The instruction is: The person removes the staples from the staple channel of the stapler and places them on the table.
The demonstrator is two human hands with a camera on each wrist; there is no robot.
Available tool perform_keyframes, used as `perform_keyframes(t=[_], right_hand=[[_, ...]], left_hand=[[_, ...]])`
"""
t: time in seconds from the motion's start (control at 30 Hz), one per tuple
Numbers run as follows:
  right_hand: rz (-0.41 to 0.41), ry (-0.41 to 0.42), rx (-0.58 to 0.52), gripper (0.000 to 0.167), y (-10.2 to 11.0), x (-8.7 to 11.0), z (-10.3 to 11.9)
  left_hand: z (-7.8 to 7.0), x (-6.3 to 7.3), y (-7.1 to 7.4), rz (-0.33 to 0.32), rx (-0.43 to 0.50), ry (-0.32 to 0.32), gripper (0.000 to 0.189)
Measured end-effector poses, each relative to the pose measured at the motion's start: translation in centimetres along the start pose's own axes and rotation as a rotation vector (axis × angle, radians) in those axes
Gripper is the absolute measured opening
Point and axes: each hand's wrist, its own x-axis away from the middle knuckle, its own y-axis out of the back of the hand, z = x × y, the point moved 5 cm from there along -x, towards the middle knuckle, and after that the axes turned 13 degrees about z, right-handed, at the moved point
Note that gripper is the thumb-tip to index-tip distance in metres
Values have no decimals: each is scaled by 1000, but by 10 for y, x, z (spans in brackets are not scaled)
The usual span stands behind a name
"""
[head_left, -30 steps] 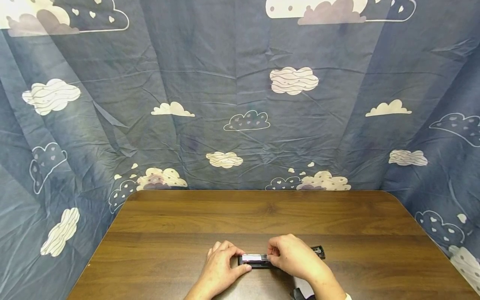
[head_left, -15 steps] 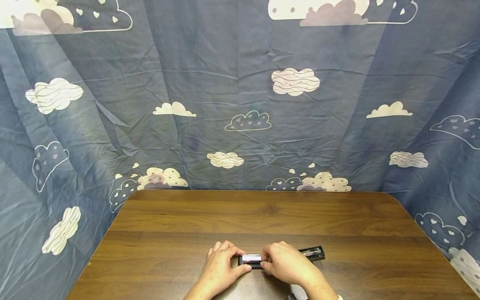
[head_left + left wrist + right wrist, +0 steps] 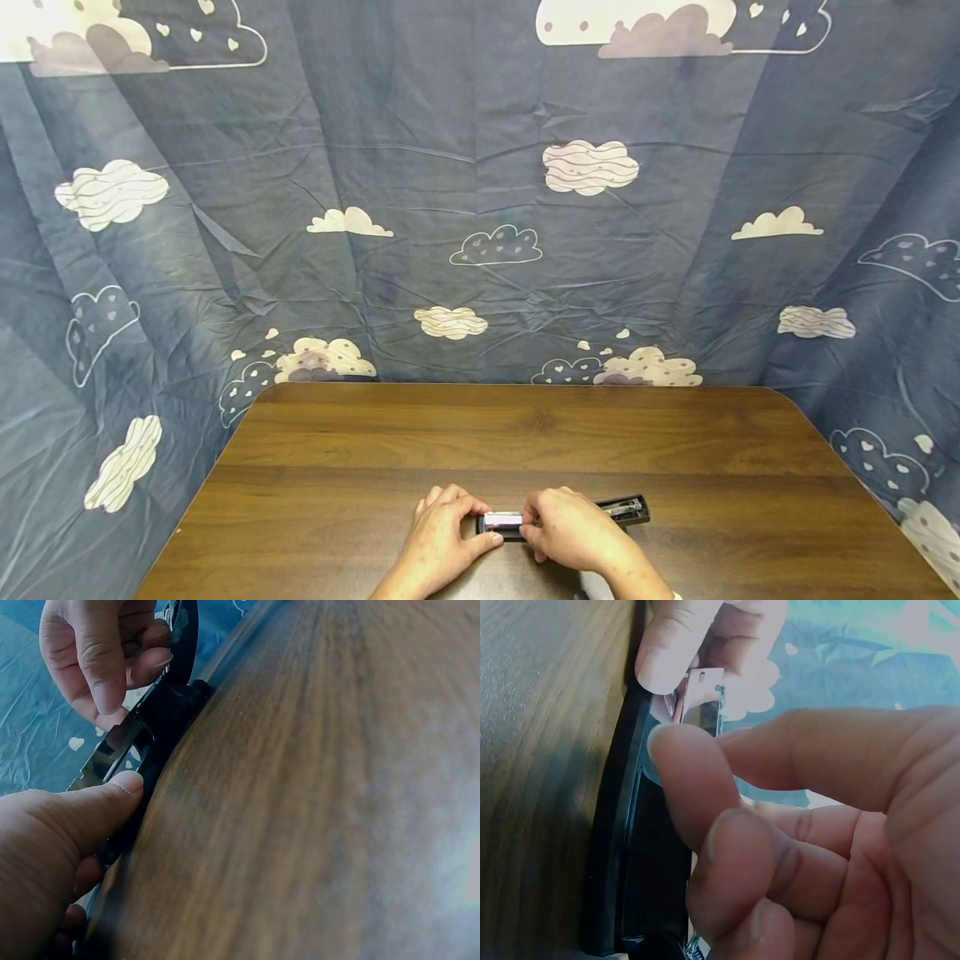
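An opened black stapler (image 3: 512, 537) lies on the table, its bright metal magazine (image 3: 502, 520) exposed and its top arm (image 3: 628, 508) swung back to the right. My left hand (image 3: 442, 537) grips the left end of the stapler between thumb and fingers. In the left wrist view the left thumb (image 3: 112, 802) presses along the stapler's side. My right hand (image 3: 573, 529) has its thumb and curled fingers pinched together at the middle of the magazine. In the right wrist view its fingers (image 3: 694, 776) cover part of the magazine; whether anything small is between them is hidden.
The stapler lies near the front of a brown wood-grain table (image 3: 360, 450). Behind and beside the table hangs a blue cloth (image 3: 405, 167) with cloud prints. The right forearm passes over the table's front part.
My right hand has moved left along the magazine, covering more of it and uncovering more of the stapler's top arm. During the last half second it hardly moved. The left hand stays in place.
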Motion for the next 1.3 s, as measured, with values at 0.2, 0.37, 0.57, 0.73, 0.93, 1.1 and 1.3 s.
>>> perform_keyframes(t=[0.2, 0.37, 0.57, 0.73, 0.93, 1.1, 1.3], right_hand=[[-27, 0, 3, 21, 2, 0, 0], [-66, 4, -7, 20, 1, -3, 0], [-111, -1, 3, 21, -3, -7, 2], [-136, 3, 38, 22, -2, -7, 3], [-133, 7, 21, 18, 4, -4, 3], [-137, 16, -11, 21, 12, 0, 2], [-54, 60, -73, 20, 12, 3, 4]], left_hand=[[0, 0, 0, -3, -1, -2, 30], [0, 0, 0, 4, -1, 1, 30], [1, 0, 0, 8, -1, 0, 30], [0, 1, 0, 7, 5, 2, 29], [-1, 1, 0, 2, 1, 0, 30], [0, 0, 0, -3, -7, -1, 30], [0, 0, 0, -6, -4, 0, 30]])
